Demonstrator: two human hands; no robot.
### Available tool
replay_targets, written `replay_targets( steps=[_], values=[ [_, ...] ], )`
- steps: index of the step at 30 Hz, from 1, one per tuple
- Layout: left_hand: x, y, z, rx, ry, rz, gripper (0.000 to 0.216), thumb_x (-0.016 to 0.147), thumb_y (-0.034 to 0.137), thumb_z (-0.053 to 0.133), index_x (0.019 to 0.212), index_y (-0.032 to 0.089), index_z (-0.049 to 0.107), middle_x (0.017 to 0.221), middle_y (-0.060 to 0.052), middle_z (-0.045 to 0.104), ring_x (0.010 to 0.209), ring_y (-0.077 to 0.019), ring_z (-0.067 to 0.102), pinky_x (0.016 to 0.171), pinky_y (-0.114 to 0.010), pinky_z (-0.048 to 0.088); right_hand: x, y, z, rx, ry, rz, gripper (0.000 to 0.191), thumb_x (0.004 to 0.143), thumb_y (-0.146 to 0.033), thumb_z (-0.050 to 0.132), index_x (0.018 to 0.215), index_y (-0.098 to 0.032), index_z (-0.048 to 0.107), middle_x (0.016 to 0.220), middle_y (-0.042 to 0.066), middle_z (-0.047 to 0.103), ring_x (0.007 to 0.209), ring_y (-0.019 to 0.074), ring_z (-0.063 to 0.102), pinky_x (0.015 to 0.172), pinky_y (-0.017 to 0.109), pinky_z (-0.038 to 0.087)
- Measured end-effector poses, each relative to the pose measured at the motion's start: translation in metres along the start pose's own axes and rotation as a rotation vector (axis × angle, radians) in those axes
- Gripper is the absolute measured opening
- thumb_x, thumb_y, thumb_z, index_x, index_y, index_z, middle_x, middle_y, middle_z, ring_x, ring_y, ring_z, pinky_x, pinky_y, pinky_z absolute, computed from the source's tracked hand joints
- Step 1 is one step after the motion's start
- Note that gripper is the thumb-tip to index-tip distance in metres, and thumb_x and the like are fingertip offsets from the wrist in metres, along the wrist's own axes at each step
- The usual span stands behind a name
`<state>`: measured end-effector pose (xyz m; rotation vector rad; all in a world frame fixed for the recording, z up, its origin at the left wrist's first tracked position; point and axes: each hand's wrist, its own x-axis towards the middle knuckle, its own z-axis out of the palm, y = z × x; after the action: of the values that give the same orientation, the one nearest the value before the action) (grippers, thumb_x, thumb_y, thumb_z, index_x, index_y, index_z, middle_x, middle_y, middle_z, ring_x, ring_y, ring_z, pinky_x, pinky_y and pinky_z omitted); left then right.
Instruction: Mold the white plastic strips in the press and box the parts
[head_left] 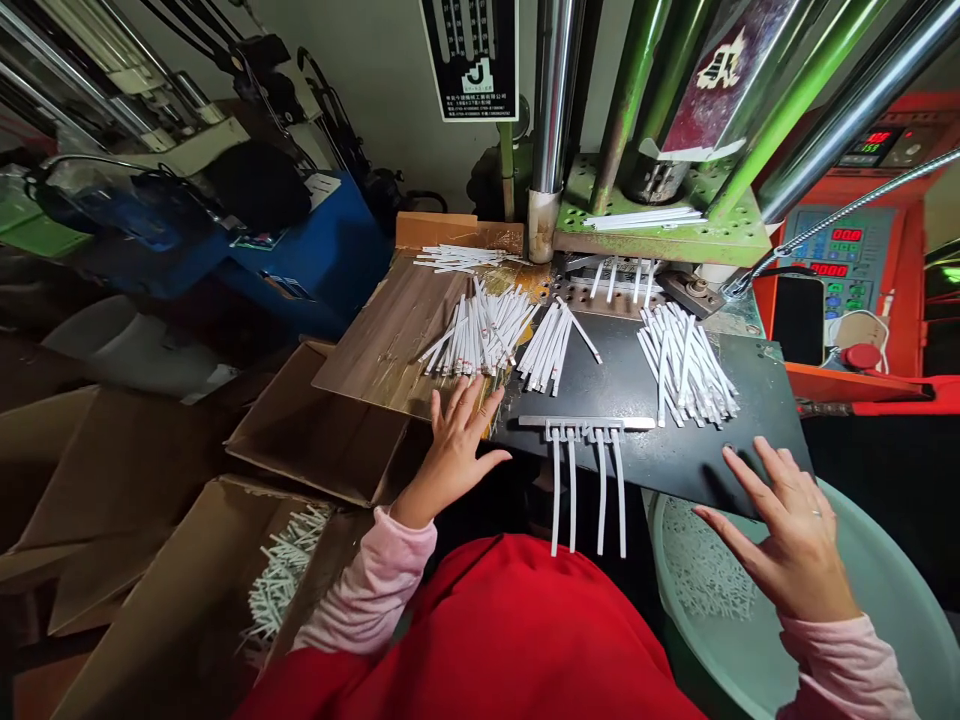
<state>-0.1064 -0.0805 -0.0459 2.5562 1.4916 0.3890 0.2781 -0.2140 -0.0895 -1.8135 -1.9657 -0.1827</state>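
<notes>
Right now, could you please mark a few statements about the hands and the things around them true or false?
1. Four strips stick out from the metal bar. True.
2. The right hand grips a strip. False: it is open and holds nothing.
3. The left hand is near a pile of strips. True.
4. The tub has small white pieces in it. True.
5. The phone lies in the tub. False: it is at the orange machine.
</notes>
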Motion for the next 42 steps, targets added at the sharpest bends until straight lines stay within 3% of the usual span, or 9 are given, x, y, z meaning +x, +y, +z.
replay_targets(
  steps=[4, 8, 11, 16, 21, 25, 33, 39, 42],
  values=[
    [0.015, 0.020, -0.002, -0.161, 0.024, 0.062, 0.036, 0.094, 0.030, 0.066, 0.129, 0.026, 0.064, 0.129, -0.008, 0.067, 0.123, -0.0254, 0.059, 0.117, -0.048, 0.030, 0.031, -0.023, 0.009, 0.182, 0.014, -0.110, 0.053, 0.098, -0.025, 0.053, 0.150, -0.030, 0.049, 0.153, 0.011, 0.049, 0.140, 0.0323, 0.048, 0.117, 0.055, 0.036],
    [0.037, 0.023, 0.004, -0.242, 0.031, 0.043, 0.013, 0.095, 0.020, 0.061, 0.100, 0.023, 0.073, 0.101, -0.003, 0.073, 0.100, -0.0205, 0.065, 0.101, -0.041, 0.040, 0.070, -0.045, 0.029, 0.293, -0.037, -0.215, 0.043, 0.099, -0.021, 0.047, 0.140, -0.028, 0.058, 0.139, 0.011, 0.061, 0.128, 0.0276, 0.057, 0.110, 0.051, 0.044],
    [0.049, 0.013, -0.002, -0.311, -0.047, 0.077, 0.012, 0.094, 0.019, 0.062, 0.096, 0.022, 0.074, 0.099, -0.002, 0.074, 0.098, -0.0193, 0.066, 0.099, -0.039, 0.039, 0.090, -0.052, 0.038, 0.336, -0.050, -0.206, 0.033, 0.101, -0.029, 0.049, 0.129, -0.027, 0.066, 0.119, 0.011, 0.068, 0.109, 0.0257, 0.063, 0.096, 0.045, 0.052],
    [0.065, 0.005, -0.019, -0.347, -0.306, 0.186, 0.017, 0.086, 0.035, 0.075, 0.098, 0.024, 0.076, 0.097, -0.002, 0.072, 0.098, -0.0214, 0.063, 0.096, -0.037, 0.040, 0.099, -0.062, 0.046, 0.443, -0.101, -0.197, 0.025, 0.103, -0.032, 0.048, 0.103, -0.023, 0.071, 0.094, 0.008, 0.067, 0.087, 0.0214, 0.061, 0.081, 0.038, 0.050],
    [0.092, 0.028, -0.016, -0.597, -0.392, 0.217, 0.052, 0.078, 0.054, 0.079, 0.116, 0.019, 0.073, 0.080, 0.000, 0.064, 0.081, -0.0187, 0.060, 0.077, -0.028, 0.046, 0.100, -0.074, 0.054, 0.444, -0.090, -0.170, 0.017, 0.097, -0.036, 0.061, 0.090, -0.021, 0.065, 0.089, 0.007, 0.063, 0.085, 0.0223, 0.056, 0.075, 0.036, 0.046],
    [0.117, 0.055, -0.012, -0.777, -0.453, 0.316, 0.051, 0.084, 0.054, 0.070, 0.117, 0.015, 0.070, 0.073, 0.001, 0.063, 0.069, -0.0153, 0.060, 0.065, -0.023, 0.046, 0.102, -0.073, 0.060, 0.471, -0.111, -0.164, 0.014, 0.096, -0.035, 0.062, 0.091, -0.022, 0.064, 0.094, 0.007, 0.064, 0.087, 0.0225, 0.056, 0.076, 0.037, 0.047],
    [0.112, 0.082, -0.002, -0.545, -0.158, 0.493, 0.028, 0.097, 0.037, 0.049, 0.079, 0.020, 0.062, 0.075, -0.005, 0.065, 0.072, -0.0179, 0.062, 0.072, -0.027, 0.050, 0.101, -0.074, 0.066, 0.378, -0.086, -0.118, 0.023, 0.095, -0.044, 0.063, 0.095, -0.021, 0.065, 0.093, 0.008, 0.062, 0.086, 0.0234, 0.055, 0.075, 0.038, 0.046],
    [0.127, 0.105, -0.051, -0.936, 0.450, 0.236, 0.034, 0.103, 0.040, 0.045, 0.080, 0.020, 0.061, 0.065, 0.001, 0.056, 0.053, -0.0105, 0.046, 0.054, -0.024, 0.038, 0.106, -0.078, 0.060, 0.421, -0.133, -0.105, 0.019, 0.094, -0.040, 0.066, 0.096, -0.021, 0.068, 0.091, 0.006, 0.063, 0.087, 0.0217, 0.056, 0.078, 0.037, 0.047],
    [0.159, 0.122, -0.051, -0.980, 0.301, 0.150, 0.035, 0.097, 0.042, 0.053, 0.073, 0.019, 0.062, 0.062, 0.001, 0.055, 0.056, -0.0118, 0.048, 0.057, -0.025, 0.041, 0.104, -0.073, 0.050, 0.549, -0.102, -0.107, 0.022, 0.094, -0.040, 0.066, 0.105, -0.021, 0.068, 0.098, 0.008, 0.067, 0.092, 0.0224, 0.060, 0.082, 0.039, 0.050]
  ],
)
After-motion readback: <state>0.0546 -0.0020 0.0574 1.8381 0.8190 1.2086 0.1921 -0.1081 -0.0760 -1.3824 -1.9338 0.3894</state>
